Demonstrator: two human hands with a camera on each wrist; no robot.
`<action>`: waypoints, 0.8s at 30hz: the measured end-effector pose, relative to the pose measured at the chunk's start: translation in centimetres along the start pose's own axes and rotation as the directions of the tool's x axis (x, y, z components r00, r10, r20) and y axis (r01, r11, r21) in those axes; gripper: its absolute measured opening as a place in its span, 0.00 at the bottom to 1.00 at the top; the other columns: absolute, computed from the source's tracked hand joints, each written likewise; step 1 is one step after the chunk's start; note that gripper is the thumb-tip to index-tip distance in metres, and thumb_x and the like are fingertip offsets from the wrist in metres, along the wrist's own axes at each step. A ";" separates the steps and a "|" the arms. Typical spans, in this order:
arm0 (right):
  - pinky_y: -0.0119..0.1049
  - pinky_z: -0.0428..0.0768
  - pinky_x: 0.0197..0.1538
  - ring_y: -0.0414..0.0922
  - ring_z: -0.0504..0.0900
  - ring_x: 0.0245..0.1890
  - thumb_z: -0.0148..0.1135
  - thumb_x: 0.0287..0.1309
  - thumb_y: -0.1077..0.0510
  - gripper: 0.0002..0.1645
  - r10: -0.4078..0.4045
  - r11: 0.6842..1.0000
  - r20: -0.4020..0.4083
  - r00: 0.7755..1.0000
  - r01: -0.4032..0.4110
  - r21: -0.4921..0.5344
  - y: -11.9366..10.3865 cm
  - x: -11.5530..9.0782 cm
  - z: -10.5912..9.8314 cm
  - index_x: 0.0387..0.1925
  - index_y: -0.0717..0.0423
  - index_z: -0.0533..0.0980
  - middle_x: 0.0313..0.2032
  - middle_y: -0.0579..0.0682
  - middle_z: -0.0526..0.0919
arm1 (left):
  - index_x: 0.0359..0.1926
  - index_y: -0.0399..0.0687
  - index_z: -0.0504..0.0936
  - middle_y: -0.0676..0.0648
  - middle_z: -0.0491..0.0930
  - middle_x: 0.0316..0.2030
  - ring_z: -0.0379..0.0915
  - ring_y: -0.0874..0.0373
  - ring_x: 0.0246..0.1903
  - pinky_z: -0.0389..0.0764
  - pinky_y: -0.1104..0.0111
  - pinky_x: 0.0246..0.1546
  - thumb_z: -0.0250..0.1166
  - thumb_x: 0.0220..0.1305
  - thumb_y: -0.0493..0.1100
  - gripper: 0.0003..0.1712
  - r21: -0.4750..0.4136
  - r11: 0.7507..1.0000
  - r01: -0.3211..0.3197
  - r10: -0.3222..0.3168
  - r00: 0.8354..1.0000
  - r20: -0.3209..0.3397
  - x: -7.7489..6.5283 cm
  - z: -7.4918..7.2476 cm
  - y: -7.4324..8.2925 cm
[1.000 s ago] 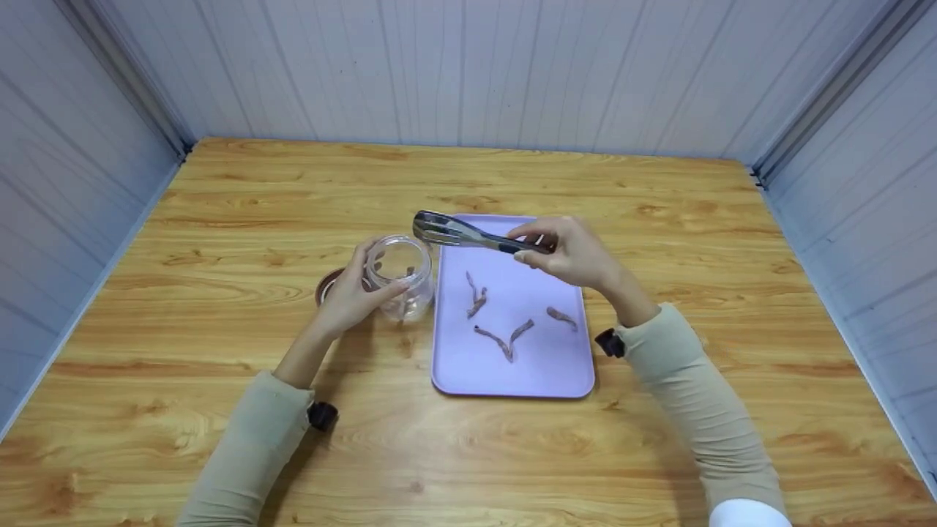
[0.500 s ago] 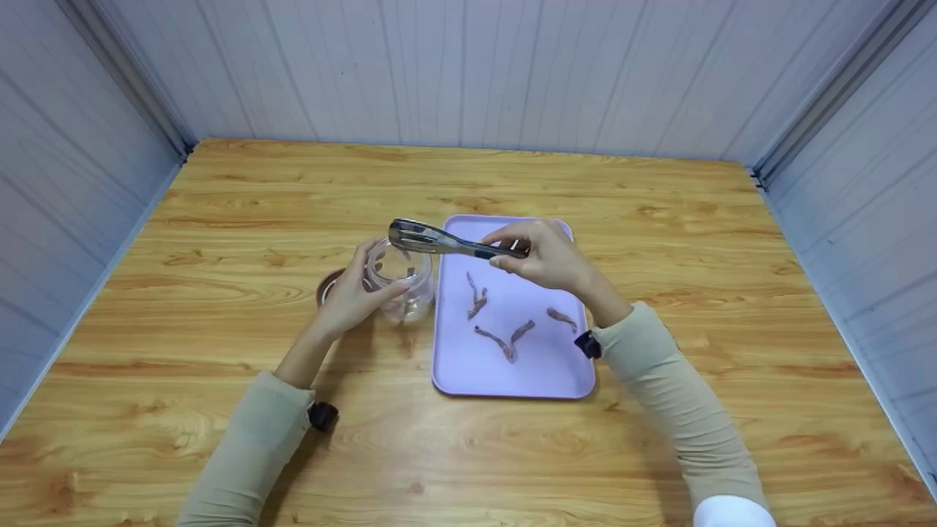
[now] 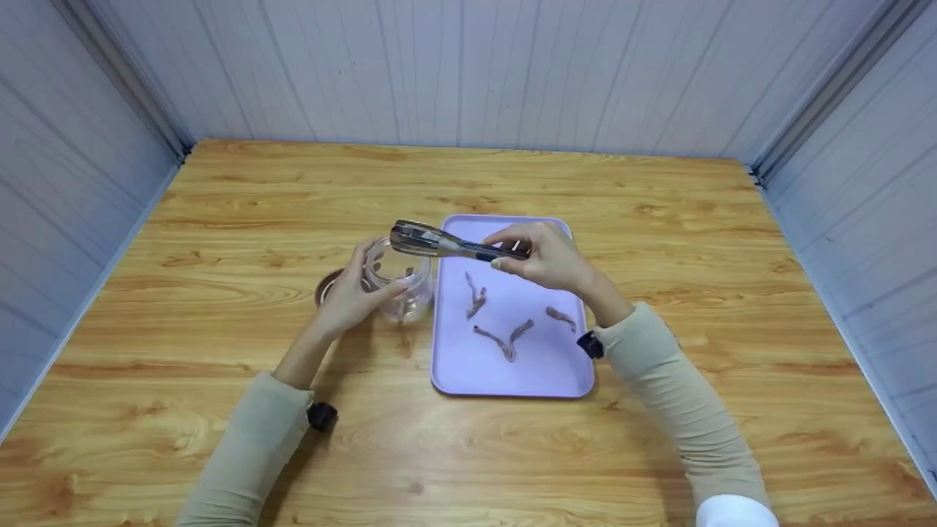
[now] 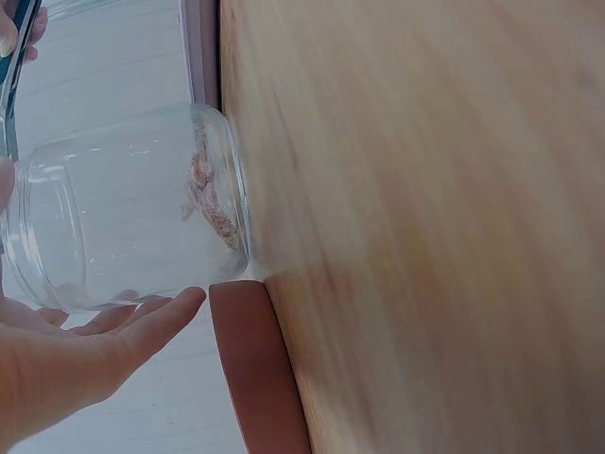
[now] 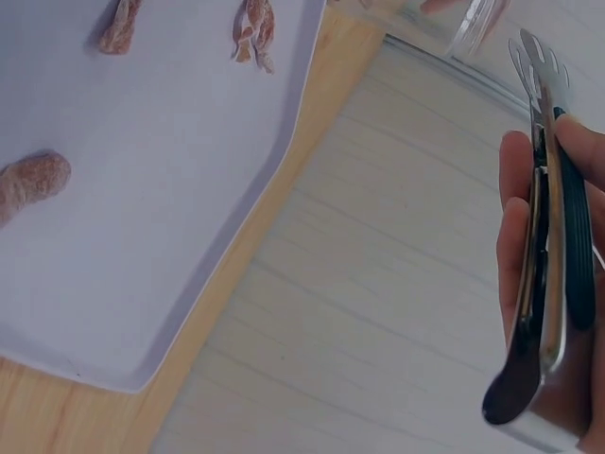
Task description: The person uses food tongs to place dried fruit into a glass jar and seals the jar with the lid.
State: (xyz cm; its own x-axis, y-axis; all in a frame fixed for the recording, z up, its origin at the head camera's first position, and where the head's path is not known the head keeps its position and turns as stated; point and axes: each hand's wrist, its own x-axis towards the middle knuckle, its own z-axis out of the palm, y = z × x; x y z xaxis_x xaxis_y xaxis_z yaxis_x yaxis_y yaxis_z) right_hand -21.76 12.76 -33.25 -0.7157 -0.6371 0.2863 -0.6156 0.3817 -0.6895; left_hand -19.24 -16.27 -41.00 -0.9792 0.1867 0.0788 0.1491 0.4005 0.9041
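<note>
2 grasps: L hand (image 3: 348, 301) round jar (image 4: 123, 208) (tray edge (image 3: 437, 351) near), R hand (image 3: 547, 258) round tongs (image 3: 460, 247), back tbl edge (image 3: 468, 151) distant

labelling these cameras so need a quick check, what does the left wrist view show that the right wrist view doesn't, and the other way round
Only left wrist: brown bits inside the glass jar near its base, and the reddish-brown lid beside it.

Only right wrist: brown strips lying on the lilac tray, and the slotted ends of the tongs.

Both: part of the jar, tray edge, tongs, right hand and wooden table.
</note>
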 end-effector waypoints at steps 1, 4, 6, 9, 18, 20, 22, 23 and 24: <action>0.31 0.72 0.21 0.43 0.76 0.20 0.62 0.49 0.65 0.14 0.009 1.000 0.007 1.000 -0.009 0.006 -0.5 -0.2 -0.3 0.41 0.63 0.78 0.26 0.54 0.79 | 0.64 0.48 0.51 0.38 0.58 0.60 0.52 0.51 0.59 0.54 0.60 0.58 0.66 0.49 0.56 0.47 0.005 1.000 0.003 -0.003 1.000 -0.001 0.0 0.0 0.0; 0.30 0.72 0.21 0.47 0.76 0.20 0.60 0.50 0.68 0.15 0.046 0.999 0.031 0.998 -0.047 0.025 -2.0 -0.8 -1.3 0.42 0.68 0.76 0.27 0.59 0.78 | 0.64 0.47 0.51 0.37 0.59 0.59 0.53 0.49 0.59 0.54 0.59 0.57 0.66 0.49 0.56 0.47 0.018 1.000 0.008 -0.008 1.000 -0.004 0.0 0.0 0.0; 0.30 0.72 0.22 0.47 0.75 0.21 0.60 0.50 0.68 0.16 0.055 0.998 0.038 0.998 -0.056 0.025 -1.8 -1.2 -1.8 0.43 0.68 0.75 0.28 0.59 0.78 | 0.64 0.46 0.51 0.37 0.59 0.59 0.53 0.49 0.59 0.54 0.59 0.57 0.66 0.49 0.56 0.48 0.021 1.000 0.006 -0.006 1.000 -0.003 0.0 0.0 0.0; 0.30 0.72 0.23 0.47 0.74 0.22 0.61 0.49 0.68 0.17 0.062 0.998 0.041 0.997 -0.063 0.018 -1.3 -1.9 -2.5 0.43 0.69 0.74 0.29 0.59 0.77 | 0.64 0.46 0.51 0.37 0.59 0.59 0.53 0.49 0.59 0.54 0.59 0.57 0.66 0.49 0.55 0.48 0.015 1.000 -0.003 0.003 1.000 -0.003 0.0 0.0 -0.1; 0.29 0.71 0.24 0.45 0.72 0.23 0.64 0.48 0.65 0.19 0.093 0.995 0.024 0.995 -0.094 0.030 1.9 -4.2 -4.0 0.44 0.64 0.73 0.27 0.54 0.76 | 0.64 0.41 0.50 0.33 0.57 0.58 0.51 0.43 0.59 0.53 0.56 0.57 0.65 0.52 0.49 0.46 -0.022 1.000 0.006 -0.006 1.000 0.017 -0.5 -0.1 1.3; 0.30 0.70 0.25 0.43 0.72 0.23 0.65 0.47 0.61 0.20 0.106 0.994 0.017 0.994 -0.106 0.017 3.1 -4.7 -4.2 0.45 0.61 0.74 0.28 0.51 0.76 | 0.64 0.40 0.50 0.31 0.56 0.59 0.50 0.41 0.59 0.52 0.55 0.58 0.65 0.53 0.46 0.44 -0.024 1.000 0.016 -0.015 1.000 0.022 -0.9 -0.1 2.3; 0.30 0.70 0.26 0.42 0.71 0.24 0.67 0.46 0.58 0.22 0.119 0.993 0.013 0.993 -0.119 0.004 4.1 -5.2 -4.4 0.45 0.57 0.74 0.28 0.48 0.76 | 0.64 0.40 0.50 0.31 0.56 0.58 0.50 0.41 0.59 0.53 0.54 0.57 0.64 0.54 0.44 0.43 -0.020 1.000 0.023 -0.022 1.000 0.022 -1.3 -0.2 3.3; 0.31 0.70 0.26 0.43 0.71 0.24 0.67 0.45 0.57 0.22 0.122 0.993 0.008 0.992 -0.122 -0.002 4.4 -5.5 -4.6 0.45 0.56 0.74 0.28 0.48 0.75 | 0.64 0.40 0.50 0.30 0.56 0.58 0.50 0.41 0.59 0.53 0.54 0.57 0.64 0.54 0.44 0.43 -0.019 1.000 0.021 -0.021 1.000 0.022 -1.3 -0.1 3.4; 0.31 0.71 0.27 0.43 0.71 0.25 0.68 0.45 0.57 0.23 0.124 0.992 0.006 0.992 -0.124 0.001 4.6 -5.8 -4.7 0.45 0.56 0.74 0.28 0.48 0.76 | 0.64 0.40 0.50 0.30 0.56 0.58 0.50 0.41 0.59 0.53 0.54 0.57 0.64 0.54 0.44 0.43 -0.018 1.000 0.020 -0.020 1.000 0.021 -1.3 -0.1 3.4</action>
State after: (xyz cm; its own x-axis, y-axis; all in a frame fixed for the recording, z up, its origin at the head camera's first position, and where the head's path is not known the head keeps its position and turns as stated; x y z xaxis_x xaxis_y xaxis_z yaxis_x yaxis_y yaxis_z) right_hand -22.01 21.32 -34.93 -0.7846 -0.5886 0.1948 -0.5218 0.4573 -0.7201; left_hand -17.45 -15.26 -37.95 -0.9789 0.1977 0.0518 0.1267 0.3885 0.9127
